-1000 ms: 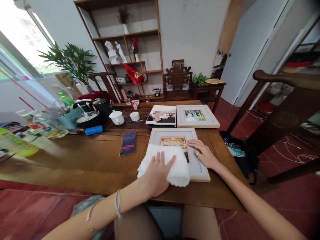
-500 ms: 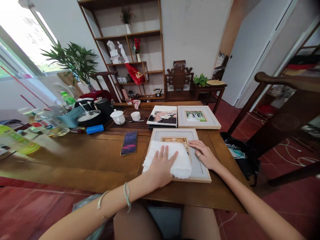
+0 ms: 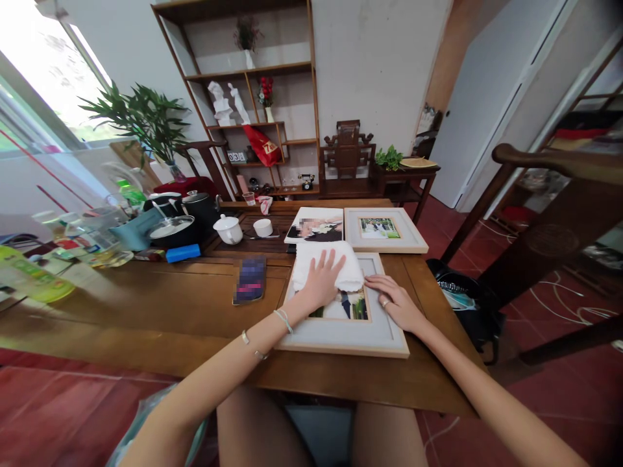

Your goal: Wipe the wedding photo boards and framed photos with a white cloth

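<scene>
A framed photo with a pale wooden edge and a light mat lies flat near the front of the table. My left hand presses a folded white towel onto its far part, palm down and fingers spread. The towel covers the frame's upper left and part of the picture. On the frame's right side rests my right hand, fingers stretched out over the mat and a ring on one finger. The lower part of the picture shows below the towel.
Behind lie another framed photo and a photo book. A dark phone-like item is left of the frame. Further left stand a white lidded cup, a blue block and a yellow-green bottle. A wooden chair stands at right.
My left hand has slid the towel away from me, from the frame's near part to its far part, uncovering the lower picture. My right hand has stayed in place.
</scene>
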Tool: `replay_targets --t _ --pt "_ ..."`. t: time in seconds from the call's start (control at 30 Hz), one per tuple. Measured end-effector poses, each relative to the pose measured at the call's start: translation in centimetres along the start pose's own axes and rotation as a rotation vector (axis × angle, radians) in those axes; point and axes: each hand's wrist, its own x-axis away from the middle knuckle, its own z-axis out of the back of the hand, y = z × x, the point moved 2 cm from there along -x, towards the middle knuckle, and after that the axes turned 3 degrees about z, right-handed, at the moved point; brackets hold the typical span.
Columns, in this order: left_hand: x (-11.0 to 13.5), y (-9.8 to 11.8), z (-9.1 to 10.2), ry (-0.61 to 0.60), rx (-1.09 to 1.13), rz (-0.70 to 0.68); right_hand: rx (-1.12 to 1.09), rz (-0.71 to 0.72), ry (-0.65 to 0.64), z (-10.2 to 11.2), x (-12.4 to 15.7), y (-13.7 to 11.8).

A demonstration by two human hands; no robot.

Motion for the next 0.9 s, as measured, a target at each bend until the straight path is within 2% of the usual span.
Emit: replay_targets --t 0.13,0.3,0.43,0.53,0.7,0.9 --pt "2.1 1.1 1.1 -0.170 0.005 -0.050 0.000 -0.003 0.003 0.1 0.0 -0.1" --pt "8.2 3.7 3.2 -0.379 -0.008 -0.171 0.001 -0.024 -0.005 0.0 0.0 -0.2" --pt "12.6 5.2 5.1 -0.408 -0.026 -0.318 0.001 -0.032 0.002 -0.1 0.1 -0.1" --pt "14.3 5.7 6.0 -0.409 0.010 -0.386 -0.002 -0.024 -0.004 -0.1 0.1 -0.1" --pt "13.9 5.3 5.7 -0.429 0.068 -0.324 -0.002 -0.020 -0.006 -0.1 0.1 0.0" --pt "9.5 3.7 2.6 -0.317 0.019 -0.153 -0.001 -0.009 -0.001 -0.1 0.0 -0.1"
